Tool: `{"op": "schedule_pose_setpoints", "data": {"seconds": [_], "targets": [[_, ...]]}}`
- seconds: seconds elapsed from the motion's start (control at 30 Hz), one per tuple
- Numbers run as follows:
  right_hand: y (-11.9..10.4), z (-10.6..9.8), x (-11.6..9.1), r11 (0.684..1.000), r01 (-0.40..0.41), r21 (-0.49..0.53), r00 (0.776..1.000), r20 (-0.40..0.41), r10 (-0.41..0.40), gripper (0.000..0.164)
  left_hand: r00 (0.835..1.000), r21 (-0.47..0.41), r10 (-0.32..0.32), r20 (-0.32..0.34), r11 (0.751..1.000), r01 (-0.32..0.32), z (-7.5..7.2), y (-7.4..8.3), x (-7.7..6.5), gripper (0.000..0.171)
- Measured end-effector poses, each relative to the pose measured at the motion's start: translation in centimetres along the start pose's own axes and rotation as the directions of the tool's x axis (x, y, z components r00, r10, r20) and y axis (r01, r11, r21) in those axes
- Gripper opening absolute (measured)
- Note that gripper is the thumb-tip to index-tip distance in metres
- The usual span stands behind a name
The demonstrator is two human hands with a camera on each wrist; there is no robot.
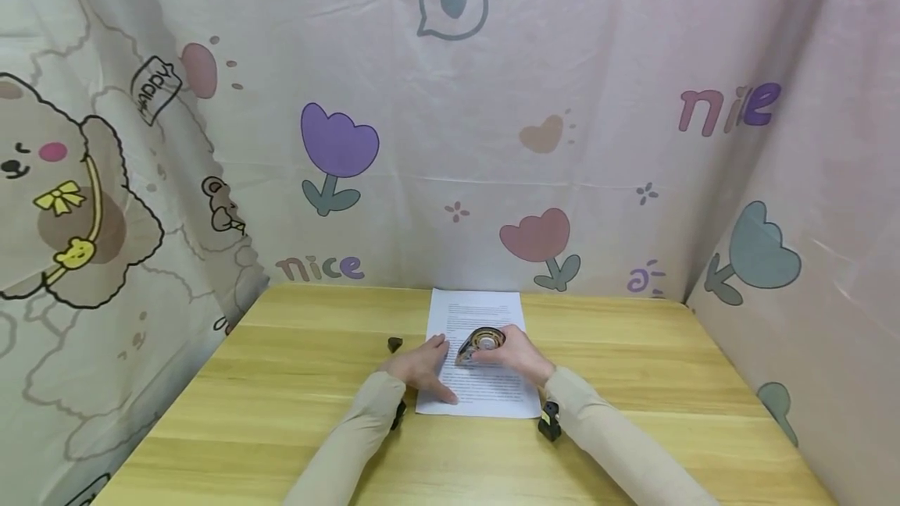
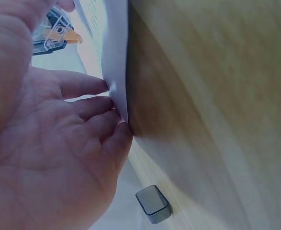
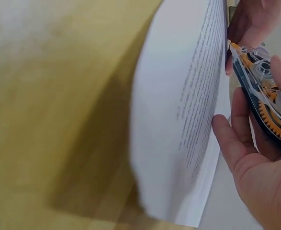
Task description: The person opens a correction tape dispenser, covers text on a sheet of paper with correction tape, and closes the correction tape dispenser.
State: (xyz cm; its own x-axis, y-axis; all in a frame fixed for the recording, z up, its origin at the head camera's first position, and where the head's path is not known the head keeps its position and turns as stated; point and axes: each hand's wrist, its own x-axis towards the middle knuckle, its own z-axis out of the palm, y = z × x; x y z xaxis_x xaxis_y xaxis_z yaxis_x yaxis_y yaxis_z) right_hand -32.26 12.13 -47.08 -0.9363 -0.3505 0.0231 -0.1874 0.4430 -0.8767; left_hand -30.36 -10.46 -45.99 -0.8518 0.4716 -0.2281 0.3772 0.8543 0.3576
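A printed sheet of paper lies on the wooden table in the head view. My left hand rests on its left side, fingers and thumb spread, with fingertips touching the paper near its edge in the left wrist view. Above the printed lines, my right hand holds a correction tape dispenser between thumb and fingers. The right wrist view shows its clear case, orange gear and dark lower edge, with the narrow tip pointing toward the left hand. One side of the paper curves up there.
A small dark translucent cap sits on the table just beyond the left hand. Bare wood of the table extends on both sides of the paper. A patterned curtain hangs behind the table and along its sides.
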Motion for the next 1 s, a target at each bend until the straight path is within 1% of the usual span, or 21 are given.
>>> {"op": "schedule_pose_setpoints", "data": {"seconds": [0.23,0.4,0.53,0.73,0.87,1.0], "targets": [[0.16,-0.23,0.35,1.0,-0.012,0.01,1.0,-0.025,0.012,0.038,1.0,0.009,-0.003,0.002,1.0,0.003,-0.37,0.22,-0.03,0.112],[0.39,-0.46,0.44,1.0,0.007,-0.024,1.0,-0.024,-0.008,0.036,1.0,0.011,-0.009,0.006,1.0,0.009,-0.39,0.19,0.06,0.112],[0.36,-0.48,0.43,0.996,0.046,-0.071,0.999,-0.007,-0.047,0.036,1.0,0.017,-0.01,0.017,1.0,0.01,-0.26,0.21,0.04,0.113],[-0.01,-0.52,0.48,0.991,0.1,-0.086,0.995,0.022,-0.098,0.031,1.0,0.026,-0.002,0.003,1.0,0.002,-0.11,0.21,0.17,0.112],[-0.19,-0.5,0.45,0.989,0.106,-0.101,0.994,0.03,-0.103,0.029,1.0,0.017,-0.008,0.003,1.0,0.008,-0.13,0.23,0.07,0.112],[-0.12,-0.53,0.58,0.99,0.096,-0.1,0.995,0.045,-0.091,0.031,1.0,0.018,-0.007,0.005,1.0,0.007,-0.22,0.38,-0.15,0.111]]}}
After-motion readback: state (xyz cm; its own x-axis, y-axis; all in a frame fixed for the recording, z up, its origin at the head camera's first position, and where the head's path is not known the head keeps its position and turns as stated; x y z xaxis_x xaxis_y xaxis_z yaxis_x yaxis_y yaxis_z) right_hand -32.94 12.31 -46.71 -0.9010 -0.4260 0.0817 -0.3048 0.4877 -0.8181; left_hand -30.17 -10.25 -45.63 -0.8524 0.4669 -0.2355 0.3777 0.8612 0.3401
